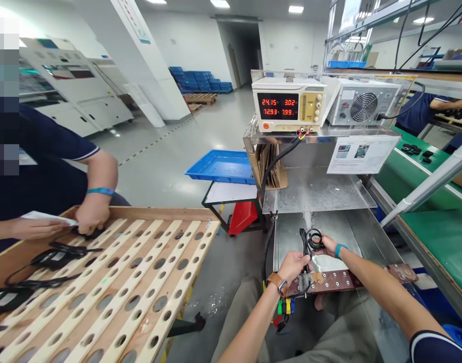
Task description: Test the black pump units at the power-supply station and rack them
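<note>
At one o'clock, a white box [287, 107] is glowing with red numbers [279, 107], 24.15 and 3.02 sitting on top and 72.93 and 7.99 sitting below, while a paper [358, 155] near three o'clock is showing words too small to read.

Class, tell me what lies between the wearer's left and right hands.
In the head view, a looped black cable lies between the left hand and the right hand, held by both.

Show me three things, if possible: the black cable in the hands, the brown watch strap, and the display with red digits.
Black cable [310, 242]: head view, on its coiled part.
Brown watch strap [275, 280]: head view, on its band.
Display [278, 106]: head view, on its dark panel.
</note>
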A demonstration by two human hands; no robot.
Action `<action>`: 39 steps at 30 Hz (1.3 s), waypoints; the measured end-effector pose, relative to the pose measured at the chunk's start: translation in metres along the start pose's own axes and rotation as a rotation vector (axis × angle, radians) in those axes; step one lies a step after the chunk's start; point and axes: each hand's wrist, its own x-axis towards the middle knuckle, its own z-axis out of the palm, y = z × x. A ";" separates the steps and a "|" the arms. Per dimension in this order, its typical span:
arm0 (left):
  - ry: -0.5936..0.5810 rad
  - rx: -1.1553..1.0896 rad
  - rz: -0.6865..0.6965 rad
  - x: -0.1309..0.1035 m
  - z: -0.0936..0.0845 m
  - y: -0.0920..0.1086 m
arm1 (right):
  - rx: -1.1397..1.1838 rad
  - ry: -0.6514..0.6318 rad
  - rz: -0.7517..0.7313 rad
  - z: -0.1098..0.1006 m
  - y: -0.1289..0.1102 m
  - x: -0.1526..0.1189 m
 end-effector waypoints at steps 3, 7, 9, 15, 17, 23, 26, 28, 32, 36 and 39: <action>0.017 0.036 0.005 -0.002 0.000 0.000 | -0.018 -0.017 -0.016 0.001 0.003 0.000; 0.027 0.048 0.020 0.000 -0.001 -0.005 | -0.012 -0.041 -0.030 0.000 0.009 0.006; 0.032 0.064 0.034 0.004 -0.002 -0.008 | -0.010 -0.054 -0.036 -0.001 0.011 0.009; 0.021 0.051 0.023 0.002 -0.001 -0.004 | -0.037 -0.033 -0.022 0.002 0.005 0.003; 0.011 0.071 0.034 -0.001 0.000 -0.001 | -0.058 -0.022 -0.015 0.004 0.002 -0.001; 0.021 0.053 0.000 -0.002 0.001 0.000 | -0.050 0.000 0.006 0.005 -0.005 -0.005; 0.011 0.016 -0.012 0.000 0.001 -0.002 | -0.029 0.002 0.007 0.005 -0.007 -0.008; 0.012 0.011 -0.019 0.000 0.001 -0.002 | -0.022 0.001 0.009 0.006 -0.007 -0.008; 0.028 0.021 -0.019 0.001 0.002 -0.003 | -0.017 0.011 0.016 0.006 -0.006 -0.006; 0.081 0.012 -0.030 0.004 0.004 -0.005 | -0.038 0.004 0.036 0.005 -0.004 -0.003; 0.122 -0.008 -0.027 0.006 0.006 -0.006 | -0.049 0.006 0.037 0.003 -0.002 -0.003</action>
